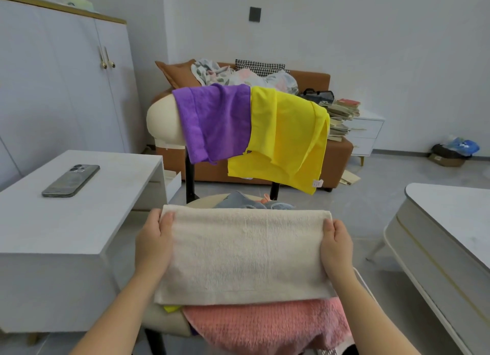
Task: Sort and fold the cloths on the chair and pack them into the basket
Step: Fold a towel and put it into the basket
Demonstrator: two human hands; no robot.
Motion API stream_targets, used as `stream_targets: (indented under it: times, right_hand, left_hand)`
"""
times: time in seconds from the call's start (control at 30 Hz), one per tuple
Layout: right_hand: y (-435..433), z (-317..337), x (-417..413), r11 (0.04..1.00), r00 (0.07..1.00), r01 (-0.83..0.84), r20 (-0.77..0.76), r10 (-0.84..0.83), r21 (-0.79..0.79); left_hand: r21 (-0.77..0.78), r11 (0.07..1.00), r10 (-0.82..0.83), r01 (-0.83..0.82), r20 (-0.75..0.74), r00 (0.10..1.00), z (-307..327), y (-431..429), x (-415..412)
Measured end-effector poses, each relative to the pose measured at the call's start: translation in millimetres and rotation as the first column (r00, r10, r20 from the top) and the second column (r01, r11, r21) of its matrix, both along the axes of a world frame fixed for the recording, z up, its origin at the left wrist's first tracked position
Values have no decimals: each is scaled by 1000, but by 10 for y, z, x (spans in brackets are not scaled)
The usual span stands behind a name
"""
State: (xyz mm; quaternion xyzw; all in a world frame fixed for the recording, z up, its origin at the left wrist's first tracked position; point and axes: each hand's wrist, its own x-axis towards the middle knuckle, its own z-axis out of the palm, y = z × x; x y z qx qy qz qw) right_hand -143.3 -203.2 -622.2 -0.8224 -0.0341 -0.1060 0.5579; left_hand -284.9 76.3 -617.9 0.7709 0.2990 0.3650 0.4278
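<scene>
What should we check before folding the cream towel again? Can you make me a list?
1. Left hand pinches one top corner of the cream towel: ok.
2. Right hand pinches the other top corner: ok.
3. Top edge straight and level: ok.
4. Bottom layers lined up: cannot tell.
5. Basket ready to receive it: cannot tell, it is not plainly in view.
6. All cloths folded: not ok, the purple cloth and yellow cloth hang unfolded on the chair back.

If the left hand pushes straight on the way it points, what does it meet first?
Likely the chair's black post, below the purple cloth; depth unclear. The left hand grips the beige towel.
</scene>
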Motion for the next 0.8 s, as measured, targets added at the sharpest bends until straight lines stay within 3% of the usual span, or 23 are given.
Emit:
stream_targets:
  times: [0.17,0.37,0.43,0.5,0.63,0.73,0.8]
  right_hand:
    - [-5,-34,-19,1000,1000,26,12,-26,4]
    - [-39,-48,-56,999,999,49,-16,-49,-17]
    - [-24,-12,-60,999,999,46,-12,-47,-24]
    - [-16,47,-60,998,998,59,7,-59,-34]
    - [-38,218,2,995,993,98,67,-97,-4]
    - [-52,296,45,993,992,116,53,-115,-16]
    - [-58,271,33,991,993,107,-31,-110,-83]
  left_hand:
    - [-16,1000,-24,24,20,1000,-38,3,0]
    - [-374,909,-240,184,-108,965,-74,105,-115]
    - [-327,920,-282,214,-176,943,-101,62,-187]
    - [-193,964,-219,182,-189,957,-98,18,-240]
    - [0,994,-110,110,-69,992,61,-29,-237]
    - [17,994,-107,108,-49,993,145,-69,-164]
    - [-75,991,-117,109,-109,987,76,-86,-136]
